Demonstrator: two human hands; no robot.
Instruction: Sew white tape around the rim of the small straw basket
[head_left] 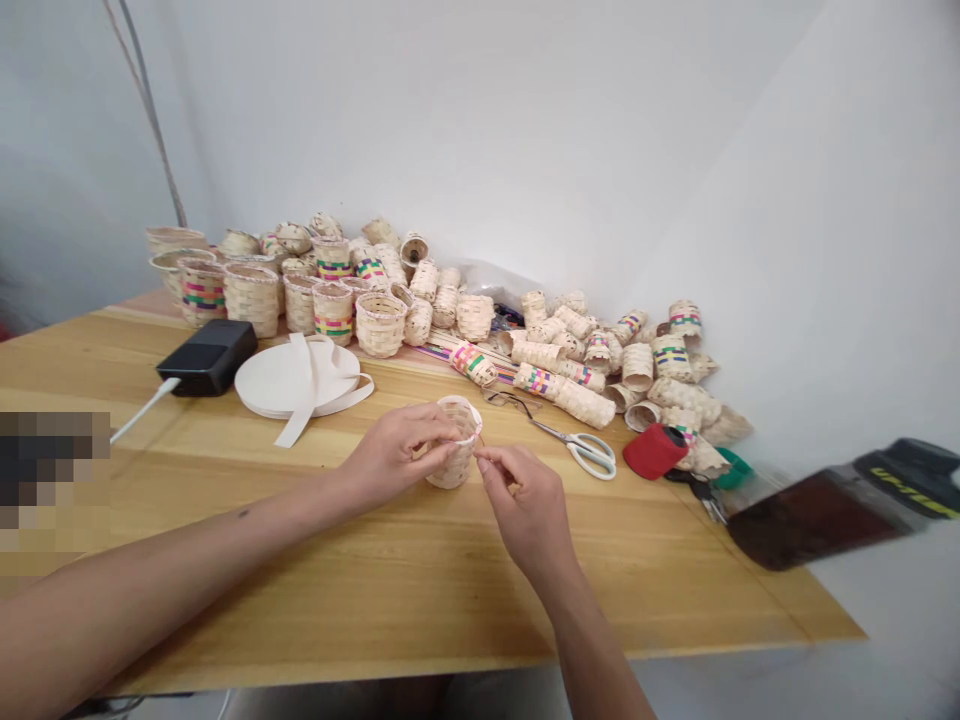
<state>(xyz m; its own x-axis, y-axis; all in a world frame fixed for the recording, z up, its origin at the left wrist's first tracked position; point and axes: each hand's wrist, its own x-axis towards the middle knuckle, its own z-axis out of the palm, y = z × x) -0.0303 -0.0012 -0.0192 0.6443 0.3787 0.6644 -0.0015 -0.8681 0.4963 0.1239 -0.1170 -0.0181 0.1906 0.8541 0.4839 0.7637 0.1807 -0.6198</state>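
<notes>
A small pale woven basket [459,445] stands just above the wooden table [420,590], near its middle. My left hand [394,455] wraps around the basket's left side and rim. My right hand [525,505] is just right of the basket, fingertips pinched together at its rim on what looks like a thin strip; the strip itself is too small to make out.
A big pile of small woven baskets [450,305], some with coloured bands, lines the back wall. White tape roll [296,380], black box with white cable [206,355], white scissors [589,450], red spool [655,450], and a dark bottle [832,505] at the right edge.
</notes>
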